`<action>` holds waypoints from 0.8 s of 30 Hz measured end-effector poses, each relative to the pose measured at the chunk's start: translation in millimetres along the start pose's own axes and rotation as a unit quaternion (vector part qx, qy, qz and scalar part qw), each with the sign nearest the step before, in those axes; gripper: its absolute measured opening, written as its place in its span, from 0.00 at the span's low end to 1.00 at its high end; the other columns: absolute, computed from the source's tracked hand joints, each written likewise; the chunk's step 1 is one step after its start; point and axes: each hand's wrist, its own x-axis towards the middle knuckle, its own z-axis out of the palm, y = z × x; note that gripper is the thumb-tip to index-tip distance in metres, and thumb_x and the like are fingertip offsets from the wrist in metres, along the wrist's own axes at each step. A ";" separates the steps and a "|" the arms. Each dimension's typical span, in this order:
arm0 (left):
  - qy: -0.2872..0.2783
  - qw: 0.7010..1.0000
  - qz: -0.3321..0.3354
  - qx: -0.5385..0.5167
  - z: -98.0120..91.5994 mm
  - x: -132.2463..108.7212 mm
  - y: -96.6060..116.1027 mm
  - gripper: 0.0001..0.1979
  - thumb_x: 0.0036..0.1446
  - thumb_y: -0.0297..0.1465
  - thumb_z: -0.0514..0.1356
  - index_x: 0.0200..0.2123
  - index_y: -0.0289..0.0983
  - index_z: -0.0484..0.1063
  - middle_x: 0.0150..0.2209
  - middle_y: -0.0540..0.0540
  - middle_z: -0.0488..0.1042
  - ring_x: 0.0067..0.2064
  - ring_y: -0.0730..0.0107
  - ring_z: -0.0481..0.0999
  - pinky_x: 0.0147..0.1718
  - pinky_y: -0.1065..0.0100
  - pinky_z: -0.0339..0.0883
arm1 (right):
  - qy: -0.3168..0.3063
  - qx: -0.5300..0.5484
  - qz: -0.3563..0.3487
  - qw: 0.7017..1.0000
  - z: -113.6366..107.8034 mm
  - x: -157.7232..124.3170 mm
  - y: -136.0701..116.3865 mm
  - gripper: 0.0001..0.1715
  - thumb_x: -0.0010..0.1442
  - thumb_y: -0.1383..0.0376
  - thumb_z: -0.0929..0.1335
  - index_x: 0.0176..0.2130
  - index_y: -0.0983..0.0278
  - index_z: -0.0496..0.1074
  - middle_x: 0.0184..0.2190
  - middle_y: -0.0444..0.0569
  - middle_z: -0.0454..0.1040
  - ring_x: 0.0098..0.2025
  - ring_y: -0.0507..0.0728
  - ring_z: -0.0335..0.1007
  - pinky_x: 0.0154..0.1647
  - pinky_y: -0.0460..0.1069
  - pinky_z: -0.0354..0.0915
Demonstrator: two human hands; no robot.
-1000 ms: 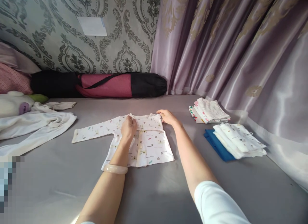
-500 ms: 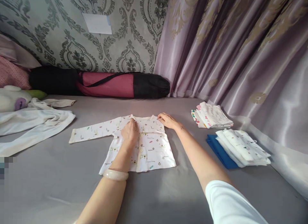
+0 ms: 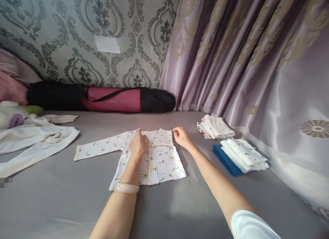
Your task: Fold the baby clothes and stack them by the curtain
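Note:
A small white printed baby shirt (image 3: 161, 160) with a buttoned front lies flat on the grey sheet. Its left-side sleeve stretches outward, while the other is folded across the chest. My left hand (image 3: 138, 143) rests on the upper front by the neckline, fingers closed on the cloth; the fingertips are partly hidden. Just off the shirt's right shoulder edge is my right hand (image 3: 182, 137), its fingers curled together with no cloth seen in them. A pale bangle (image 3: 125, 188) circles my left wrist.
Folded clothes (image 3: 217, 126) and a second stack (image 3: 245, 155) with a blue garment (image 3: 227, 160) lie at the right. White crumpled clothing (image 3: 51, 139) and a plush toy (image 3: 7, 115) are at the left. A long black-and-red bag (image 3: 113, 99) runs along the wall beside the curtain (image 3: 205, 61).
My right hand has come slightly away from the shirt's right shoulder edge. My left hand stays on the shirt front. The whole view has shifted a little.

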 end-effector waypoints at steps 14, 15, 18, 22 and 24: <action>0.007 0.990 0.126 -0.062 6.5 10.1 -14.6 0.21 0.59 0.25 0.48 0.48 0.36 0.77 0.50 0.38 0.75 0.52 0.58 0.74 0.51 0.65 0.66 | -0.077 -0.259 -0.119 0.955 9.6 -55.2 -58.2 0.27 0.54 0.82 0.58 0.46 0.61 0.70 0.49 0.55 0.67 0.49 0.60 0.64 0.46 0.51 0.64; 0.008 0.989 0.133 -0.063 7.9 11.2 -15.3 0.21 0.59 0.25 0.48 0.48 0.36 0.77 0.50 0.38 0.75 0.52 0.58 0.74 0.51 0.65 0.65 | -0.075 -0.274 -0.112 0.952 8.8 -57.4 -60.2 0.28 0.53 0.83 0.58 0.47 0.61 0.70 0.49 0.56 0.67 0.49 0.61 0.64 0.46 0.52 0.64; 0.001 0.990 0.134 -0.048 13.1 12.8 -17.4 0.21 0.59 0.25 0.47 0.48 0.35 0.76 0.49 0.38 0.75 0.49 0.59 0.75 0.48 0.66 0.67 | -0.073 -0.287 -0.080 0.952 9.5 -62.8 -63.5 0.28 0.53 0.84 0.58 0.46 0.63 0.71 0.50 0.60 0.68 0.51 0.63 0.65 0.47 0.53 0.64; -0.010 0.992 0.117 -0.034 15.5 10.8 -17.9 0.21 0.60 0.25 0.48 0.50 0.36 0.75 0.51 0.37 0.73 0.48 0.59 0.75 0.46 0.66 0.67 | -0.116 -0.243 -0.040 0.962 8.8 -55.4 -56.2 0.27 0.51 0.82 0.62 0.46 0.62 0.73 0.51 0.59 0.70 0.54 0.64 0.66 0.48 0.54 0.66; -0.015 0.993 0.108 -0.035 12.7 8.3 -15.9 0.20 0.60 0.25 0.49 0.50 0.35 0.75 0.51 0.36 0.72 0.49 0.58 0.75 0.47 0.66 0.67 | -0.152 -0.208 -0.025 0.966 2.8 -43.4 -48.0 0.25 0.51 0.80 0.64 0.44 0.61 0.75 0.50 0.56 0.71 0.52 0.62 0.68 0.47 0.51 0.67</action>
